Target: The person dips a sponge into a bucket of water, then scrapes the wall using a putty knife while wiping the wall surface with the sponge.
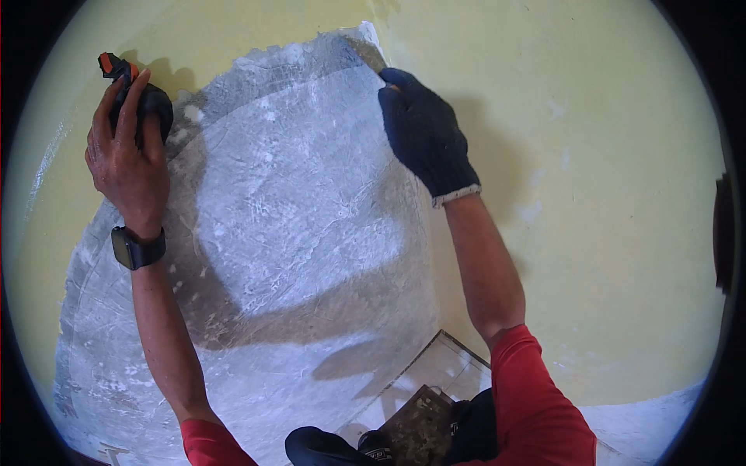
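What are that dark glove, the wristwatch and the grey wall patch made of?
Glove: probably knitted fabric, matte, judging by its ribbed look and pale hem. Wristwatch: smooth and dark, its band perhaps rubber, though unclear. Grey wall patch: likely bare plaster or cement, dull and rough, with whitish scratches.

Floor (447, 363): pale, one corner in view at bottom centre, dark line along its edges, further thin lines across it. Above or upon it: one brown panel (422, 426), flat-topped, blotched with paler marks, partly hidden; whether it touches the floor, undetermined.
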{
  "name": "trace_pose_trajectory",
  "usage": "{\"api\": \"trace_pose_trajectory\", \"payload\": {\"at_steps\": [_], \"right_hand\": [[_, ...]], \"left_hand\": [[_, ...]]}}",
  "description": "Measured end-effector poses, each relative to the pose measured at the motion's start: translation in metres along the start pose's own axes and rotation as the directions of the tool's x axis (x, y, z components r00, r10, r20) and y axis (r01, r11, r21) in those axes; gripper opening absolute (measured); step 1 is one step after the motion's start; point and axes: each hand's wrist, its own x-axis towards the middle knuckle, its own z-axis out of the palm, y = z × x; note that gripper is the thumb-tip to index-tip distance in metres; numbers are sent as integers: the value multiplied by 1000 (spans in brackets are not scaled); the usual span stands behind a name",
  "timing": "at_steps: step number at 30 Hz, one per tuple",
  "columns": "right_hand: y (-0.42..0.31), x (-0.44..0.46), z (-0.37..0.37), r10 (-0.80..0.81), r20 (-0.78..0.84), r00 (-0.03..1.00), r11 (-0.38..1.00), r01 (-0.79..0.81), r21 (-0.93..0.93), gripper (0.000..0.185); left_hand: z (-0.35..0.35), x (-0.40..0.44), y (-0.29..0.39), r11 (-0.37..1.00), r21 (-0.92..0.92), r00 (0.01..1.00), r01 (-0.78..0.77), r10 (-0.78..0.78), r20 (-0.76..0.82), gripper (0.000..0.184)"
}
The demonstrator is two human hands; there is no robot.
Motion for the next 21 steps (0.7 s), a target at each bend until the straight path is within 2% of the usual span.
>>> {"api": "trace_pose_trajectory", "payload": {"at_steps": [2,3,5,6,8,9,11,15,16,17,18,20,21], "right_hand": [[-14,-14,6,45,-56,997,981,-33,189,25],[-31,-16,0,-18,-19,1000,976,22,216,22],[-56,-17,10,59,-68,996,971,-42,235,21],[-65,-14,11,62,-73,995,971,-43,234,21],[-77,-8,12,220,121,968,975,-224,18,26],[-77,-8,10,223,115,968,974,-226,13,26],[-74,-8,7,116,13,993,991,-116,61,21],[-63,-8,8,47,-55,997,999,-48,-8,19],[-60,-7,7,-88,-60,994,993,83,-86,18],[-58,-6,8,-222,-53,974,964,210,-165,18],[-57,-5,9,-212,-41,976,963,201,-181,18],[-55,5,12,-328,125,936,844,350,-407,17],[-58,7,12,-325,133,936,841,350,-412,17]], "left_hand": [[0,0,1,1000,-11,1000,4,-5,-17,41],[-1,0,2,1000,-11,1000,-3,3,-25,41],[-1,1,2,1000,-12,999,-18,18,-33,41],[-1,1,3,1000,-17,999,-5,4,-35,41],[-2,0,3,1000,-30,999,6,-7,-33,42],[-3,-1,3,999,-46,999,5,-7,-39,41],[-3,-1,3,998,-63,999,4,-7,-47,41],[-3,-1,0,996,-89,999,-3,-1,-53,41],[-2,-1,1,995,-99,998,-3,-3,-60,41],[-2,0,2,994,-110,998,-2,-5,-61,41],[-2,-2,1,989,-145,997,5,-16,-72,41],[-3,-1,1,983,-181,996,9,-24,-81,40],[-2,0,0,980,-201,994,18,-39,-99,39]]}}
